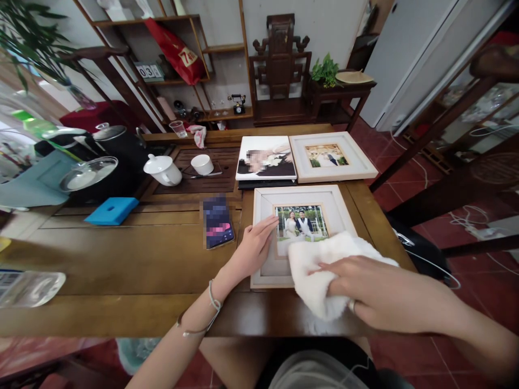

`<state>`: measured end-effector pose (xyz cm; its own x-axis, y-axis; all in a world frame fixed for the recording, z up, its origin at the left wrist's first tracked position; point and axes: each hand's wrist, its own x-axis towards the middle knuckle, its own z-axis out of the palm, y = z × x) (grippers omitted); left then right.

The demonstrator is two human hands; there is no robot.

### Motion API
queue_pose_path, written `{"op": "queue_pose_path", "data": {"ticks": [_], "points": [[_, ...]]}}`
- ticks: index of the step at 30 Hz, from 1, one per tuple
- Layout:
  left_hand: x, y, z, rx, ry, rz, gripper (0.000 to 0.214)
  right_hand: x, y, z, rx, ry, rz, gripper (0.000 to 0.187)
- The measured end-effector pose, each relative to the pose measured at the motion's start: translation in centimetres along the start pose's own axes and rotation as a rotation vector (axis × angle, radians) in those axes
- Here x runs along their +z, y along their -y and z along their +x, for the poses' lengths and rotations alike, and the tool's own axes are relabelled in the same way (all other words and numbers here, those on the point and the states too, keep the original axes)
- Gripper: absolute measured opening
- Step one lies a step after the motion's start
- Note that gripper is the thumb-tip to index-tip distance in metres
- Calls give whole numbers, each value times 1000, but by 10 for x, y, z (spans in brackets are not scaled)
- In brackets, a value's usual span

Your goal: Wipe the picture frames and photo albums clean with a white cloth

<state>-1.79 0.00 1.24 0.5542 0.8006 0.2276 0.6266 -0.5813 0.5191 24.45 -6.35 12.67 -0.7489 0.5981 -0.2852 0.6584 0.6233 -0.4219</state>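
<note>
A white picture frame point(263, 270) with a photo of two people lies flat on the wooden table in front of me. My left hand point(256, 247) rests on its left side, fingers stretched out towards the photo's edge. Bunched in my right hand point(365, 283) is a fluffy white cloth point(320, 265). The cloth covers the frame's lower right corner and part of the photo. Just behind lie a white-edged photo panel point(265, 156) and a second picture frame point(300, 162), side by side. A lit phone point(219, 221) lies left of my left hand.
A tea tray point(178, 189) holds a lidded white cup point(163, 170) and a small white bowl point(201, 164). Further left are a blue box point(111, 210), a glass-lidded pot point(89, 174) and a clear packet point(36, 288). A dark wooden chair point(280, 59) stands by the wall.
</note>
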Motion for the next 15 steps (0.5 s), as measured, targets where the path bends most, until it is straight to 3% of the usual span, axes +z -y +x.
{"op": "queue_pose_path", "data": {"ticks": [4,7,11,15], "points": [[2,3,0,19,-24,-70,46,-12,-14,15,212,-22,-142,42],[4,5,1,10,-66,-168,44,-3,-12,47,291,-105,-324,42],[5,5,4,-46,-104,-287,40,18,10,84,238,-142,-460,37],[2,4,5,-85,-107,-369,39,31,36,87,60,-130,-442,27]]}}
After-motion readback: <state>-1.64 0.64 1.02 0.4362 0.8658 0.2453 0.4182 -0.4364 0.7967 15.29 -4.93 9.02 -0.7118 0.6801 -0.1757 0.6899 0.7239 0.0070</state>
